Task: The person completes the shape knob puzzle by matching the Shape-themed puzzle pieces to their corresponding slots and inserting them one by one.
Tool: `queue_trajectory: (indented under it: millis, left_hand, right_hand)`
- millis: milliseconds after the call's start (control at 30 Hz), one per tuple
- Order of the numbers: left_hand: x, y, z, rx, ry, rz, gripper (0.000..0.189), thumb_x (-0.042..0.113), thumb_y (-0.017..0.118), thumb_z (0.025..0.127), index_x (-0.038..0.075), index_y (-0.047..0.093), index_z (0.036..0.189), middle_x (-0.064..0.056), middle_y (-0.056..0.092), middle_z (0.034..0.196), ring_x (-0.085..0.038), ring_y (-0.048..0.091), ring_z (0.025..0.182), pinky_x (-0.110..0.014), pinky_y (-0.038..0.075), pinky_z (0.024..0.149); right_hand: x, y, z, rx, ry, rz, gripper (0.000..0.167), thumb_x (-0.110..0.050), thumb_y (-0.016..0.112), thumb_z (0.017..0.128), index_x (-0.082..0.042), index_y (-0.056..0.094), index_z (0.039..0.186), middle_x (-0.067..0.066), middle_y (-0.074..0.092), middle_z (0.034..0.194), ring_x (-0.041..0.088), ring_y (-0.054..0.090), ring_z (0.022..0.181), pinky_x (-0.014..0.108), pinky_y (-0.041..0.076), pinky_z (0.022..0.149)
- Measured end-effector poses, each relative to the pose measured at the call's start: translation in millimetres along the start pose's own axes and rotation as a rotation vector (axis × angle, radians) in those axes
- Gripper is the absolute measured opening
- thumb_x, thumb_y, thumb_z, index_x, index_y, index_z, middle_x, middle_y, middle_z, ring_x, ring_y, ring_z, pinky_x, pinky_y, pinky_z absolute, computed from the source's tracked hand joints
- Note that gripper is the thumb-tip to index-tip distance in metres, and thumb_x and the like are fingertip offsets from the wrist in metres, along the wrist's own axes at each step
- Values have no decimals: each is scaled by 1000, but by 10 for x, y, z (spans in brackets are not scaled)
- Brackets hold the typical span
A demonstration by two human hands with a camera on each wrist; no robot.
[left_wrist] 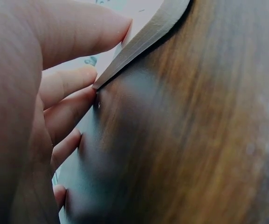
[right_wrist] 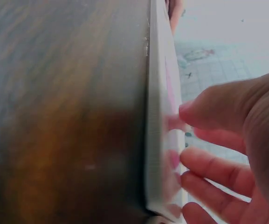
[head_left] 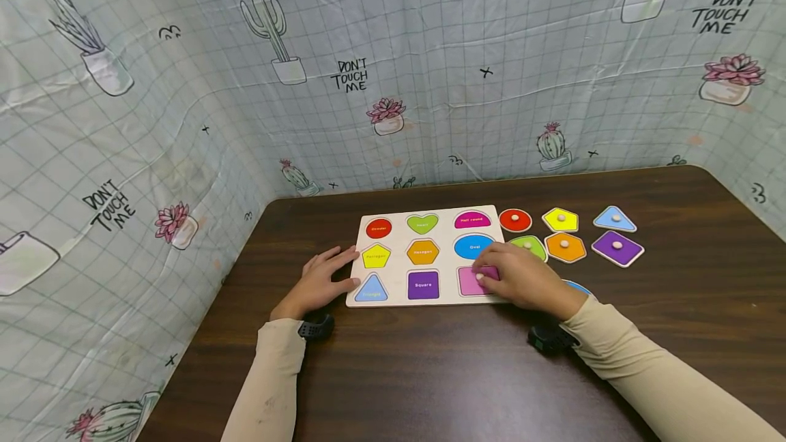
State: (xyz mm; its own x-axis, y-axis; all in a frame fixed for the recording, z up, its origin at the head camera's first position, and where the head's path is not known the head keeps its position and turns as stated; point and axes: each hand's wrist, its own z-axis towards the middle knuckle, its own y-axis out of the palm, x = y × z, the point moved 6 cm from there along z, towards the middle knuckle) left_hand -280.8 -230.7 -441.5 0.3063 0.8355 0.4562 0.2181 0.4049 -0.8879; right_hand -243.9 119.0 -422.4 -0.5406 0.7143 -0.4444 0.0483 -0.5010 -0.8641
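The white shape puzzle board (head_left: 397,292) lies flat on the table, with several coloured, labelled shapes on it. At its left edge my left hand (head_left: 316,283) rests, thumb and fingertips touching the side, as the left wrist view also shows. My right hand (head_left: 528,278) reaches over the board's lower right corner. Its thumb and fingers pinch the small white knob of a pink rectangle piece (head_left: 469,286), which lies over the bottom right place below the blue oval (head_left: 473,247). The hand covers the right part of that piece.
Right of the board lie loose knobbed pieces: a red circle (head_left: 515,220), yellow pentagon (head_left: 560,219), blue triangle (head_left: 615,219), orange hexagon (head_left: 565,247) and purple square (head_left: 617,249). A green piece (head_left: 529,246) and a blue piece (head_left: 578,286) are partly hidden by the right hand.
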Motion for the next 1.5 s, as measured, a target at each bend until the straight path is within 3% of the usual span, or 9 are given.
queue_trajectory:
  millis: [100, 233, 367, 533, 767, 1033, 1267, 1500]
  left_hand:
    - [14, -1, 3, -2, 4, 2, 63, 36, 63, 94, 17, 46, 152, -1, 38, 159, -30, 22, 149, -63, 6, 116]
    - [27, -4, 7, -6, 4, 4, 64, 36, 63, 94, 17, 46, 152, -1, 38, 159, -31, 22, 149, -63, 7, 116]
    - [19, -5, 1, -7, -6, 8, 64, 36, 63, 94, 16, 46, 152, -2, 38, 159, -31, 22, 149, -63, 7, 116]
    - [22, -7, -11, -6, -12, 7, 63, 35, 63, 94, 16, 46, 152, -3, 38, 159, -31, 22, 149, -63, 6, 116]
    - [18, -7, -19, -7, -22, 13, 64, 35, 63, 94, 16, 46, 152, -3, 38, 159, -31, 21, 149, -64, 5, 116]
    - [40, -7, -22, -2, -17, 10, 64, 36, 63, 94, 16, 46, 152, -2, 38, 159, -31, 22, 149, -63, 6, 116]
    - [45, -12, -17, -1, -19, 16, 64, 36, 63, 94, 16, 46, 152, -3, 39, 159, -31, 22, 149, -64, 6, 116]
    - [45, -6, -15, 2, -24, 8, 64, 36, 63, 93, 16, 47, 152, -2, 39, 159, -30, 22, 149, -63, 6, 116]
  right_hand:
    - [30, -46, -12, -13, 27, 92, 30, -18, 76, 88, -6, 74, 116, 6, 71, 112, 31, 64, 107, 52, 51, 94]
    - [83, -123, -24, -20, 69, 224, 29, -18, 75, 90, -6, 73, 115, 6, 72, 111, 27, 67, 100, 48, 55, 89]
    - [130, -183, -23, -38, 84, 273, 27, -20, 72, 92, -5, 73, 114, 7, 73, 109, 25, 69, 95, 46, 57, 85]
    - [217, -314, -42, -57, 126, 304, 28, -20, 70, 94, -3, 71, 117, 7, 72, 109, 27, 66, 102, 46, 56, 87]
    - [397, -548, -104, -34, 205, 296, 32, -25, 70, 95, -6, 71, 120, 6, 71, 110, 25, 64, 99, 38, 58, 80]
    - [519, -720, -218, 5, 185, 240, 25, -23, 68, 96, -7, 72, 115, 2, 70, 105, 20, 62, 94, 30, 55, 76]
    - [696, -846, -387, 23, 225, 242, 28, -22, 66, 98, -4, 71, 119, 7, 70, 110, 22, 62, 92, 26, 55, 71]
    - [930, -1014, -496, 81, 253, 144, 26, -22, 66, 98, -3, 73, 114, 9, 72, 101, 23, 61, 86, 24, 53, 68]
